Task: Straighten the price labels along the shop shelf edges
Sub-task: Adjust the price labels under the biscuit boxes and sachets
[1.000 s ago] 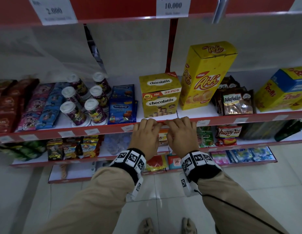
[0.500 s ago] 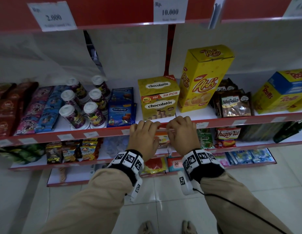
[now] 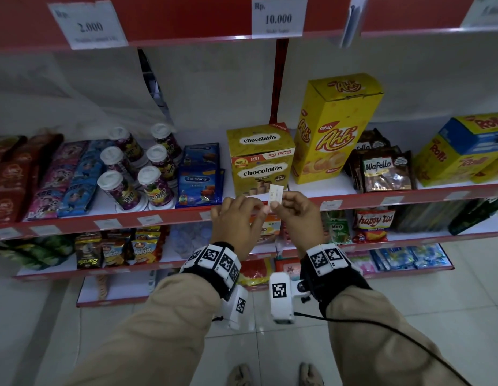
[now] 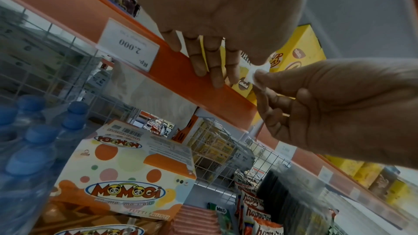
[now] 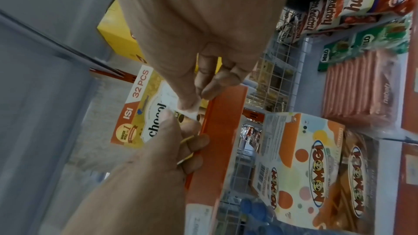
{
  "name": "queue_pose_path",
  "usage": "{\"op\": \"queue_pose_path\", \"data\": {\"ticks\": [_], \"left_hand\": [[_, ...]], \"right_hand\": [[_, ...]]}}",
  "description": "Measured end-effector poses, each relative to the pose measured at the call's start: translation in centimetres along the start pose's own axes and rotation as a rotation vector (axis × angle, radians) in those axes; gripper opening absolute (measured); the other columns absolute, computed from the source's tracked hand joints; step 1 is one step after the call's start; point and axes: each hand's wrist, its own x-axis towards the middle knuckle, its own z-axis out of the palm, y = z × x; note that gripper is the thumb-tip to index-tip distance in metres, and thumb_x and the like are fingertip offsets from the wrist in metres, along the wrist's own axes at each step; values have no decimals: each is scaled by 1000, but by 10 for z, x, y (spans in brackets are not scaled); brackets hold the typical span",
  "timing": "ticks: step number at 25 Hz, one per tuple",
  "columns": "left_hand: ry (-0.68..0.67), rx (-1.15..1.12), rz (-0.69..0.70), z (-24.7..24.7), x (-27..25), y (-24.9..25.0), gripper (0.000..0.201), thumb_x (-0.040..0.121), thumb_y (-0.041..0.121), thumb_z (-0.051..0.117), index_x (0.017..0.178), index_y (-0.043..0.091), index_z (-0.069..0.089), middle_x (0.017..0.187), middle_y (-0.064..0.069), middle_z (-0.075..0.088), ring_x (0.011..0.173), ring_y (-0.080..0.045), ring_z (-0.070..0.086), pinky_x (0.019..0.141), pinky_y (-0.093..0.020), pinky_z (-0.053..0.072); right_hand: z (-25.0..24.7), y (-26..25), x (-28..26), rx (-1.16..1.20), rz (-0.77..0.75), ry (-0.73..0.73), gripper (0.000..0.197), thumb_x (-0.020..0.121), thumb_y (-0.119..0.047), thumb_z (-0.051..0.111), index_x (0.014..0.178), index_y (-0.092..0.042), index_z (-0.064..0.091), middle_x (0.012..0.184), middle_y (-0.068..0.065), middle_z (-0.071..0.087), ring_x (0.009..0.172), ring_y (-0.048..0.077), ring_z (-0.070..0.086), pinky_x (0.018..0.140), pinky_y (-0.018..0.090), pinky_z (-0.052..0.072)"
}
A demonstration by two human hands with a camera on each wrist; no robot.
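You have one small white price label (image 3: pixel 276 194) off the shelf, held upright between your two hands in front of the red shelf edge (image 3: pixel 426 194), just below the chocolate wafer box (image 3: pixel 260 160). Your right hand (image 3: pixel 296 215) pinches its lower part between thumb and forefinger, the other fingers curled under. Your left hand (image 3: pixel 236 221) is knuckles up, its thumb and forefinger pinching a corner of the same label, the remaining fingers pointing towards the edge strip. Six lidded cups (image 3: pixel 122 188) stand in two rows on that shelf, to the left of the box. Along the same edge several small labels (image 3: pixel 149 219) sit in place. On the shelf edge above hang two larger readable tags (image 3: pixel 278 16), marked 2.000 and 10.000.
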Motion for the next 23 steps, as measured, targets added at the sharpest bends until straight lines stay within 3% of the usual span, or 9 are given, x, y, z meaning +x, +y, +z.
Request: {"op": "queue_pose_path", "data": {"ticks": [3,7,13,16,19,21,23], "left_hand": [[20,-61,-15,1,0,-2,27,97,48,40,101,30,59,104,10,61,102,-18,46,84,-36,26],[36,-67,-36,3,1,-1,23,96,45,46,95,28,61,100,10,61,101,-19,47,84,-37,27],[-1,-25,-10,-1,0,-1,15,93,41,50,97,31,60,105,12,59,105,-19,45,84,-37,26],[-49,73,50,-5,2,-2,15,92,39,50,100,30,60,109,11,57,106,-19,44,87,-37,22],[-72,102,70,-6,3,-4,20,95,42,44,101,29,59,110,12,56,106,-18,45,86,-37,20],[-67,51,18,-7,3,-2,30,96,49,39,103,29,60,111,11,58,106,-18,46,86,-38,24],[-52,-12,-34,-6,3,1,41,95,57,34,106,28,61,111,10,60,105,-19,46,87,-39,27]], "right_hand": [[3,5,-6,8,10,-25,15,84,-5,69,98,-2,64,87,9,68,82,19,66,73,25,53],[1,5,-8,-5,-16,-34,13,82,-4,71,87,-14,64,77,-4,66,68,0,64,62,16,51],[2,1,-4,-23,-7,-45,20,84,0,66,101,-8,58,84,6,65,81,21,64,73,24,53],[-5,-12,5,-228,-137,-124,27,84,-3,66,108,-11,60,78,-1,59,67,11,56,62,13,46],[-14,-26,18,-603,-281,-231,11,84,-9,68,92,-17,68,78,0,64,66,10,58,61,17,45],[-16,-30,22,-559,-236,-238,6,84,-9,68,86,-14,67,80,6,67,72,16,62,67,26,52],[-17,-28,19,-335,-126,-208,7,84,-5,69,88,-5,64,82,11,66,75,19,63,71,28,54]]}}
